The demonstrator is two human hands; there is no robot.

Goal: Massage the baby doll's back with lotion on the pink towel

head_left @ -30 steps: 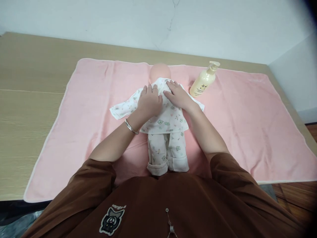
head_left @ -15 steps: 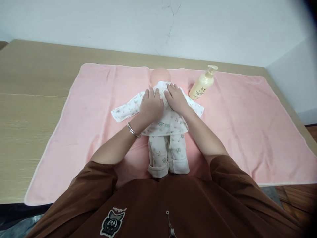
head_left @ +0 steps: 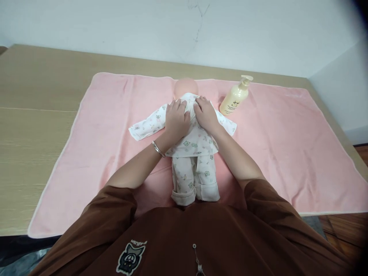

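Observation:
A baby doll (head_left: 186, 86) lies on a pink blanket (head_left: 94, 130), its bald head toward the wall and no facial features showing. It wears a white patterned top (head_left: 191, 143) with sleeves spread to both sides, and matching trousers (head_left: 184, 178) with turned-up cuffs. My left hand (head_left: 176, 120), a silver bangle at its wrist, rests flat on the left of the doll's upper body. My right hand (head_left: 206, 115) lies flat on the other side, fingers stretched toward the collar. Between my hands runs a narrow strip of the top.
A pale yellow pump bottle (head_left: 234, 97) stands on the blanket, right of the doll's head. Under the blanket is a wooden table (head_left: 37, 88) that meets a white wall (head_left: 143, 30) at the back. Wooden floor (head_left: 342, 230) shows at the lower right.
My left hand has shifted slightly to the right and up on the doll's top. My right hand has hardly moved, and the doll and bottle stay in place.

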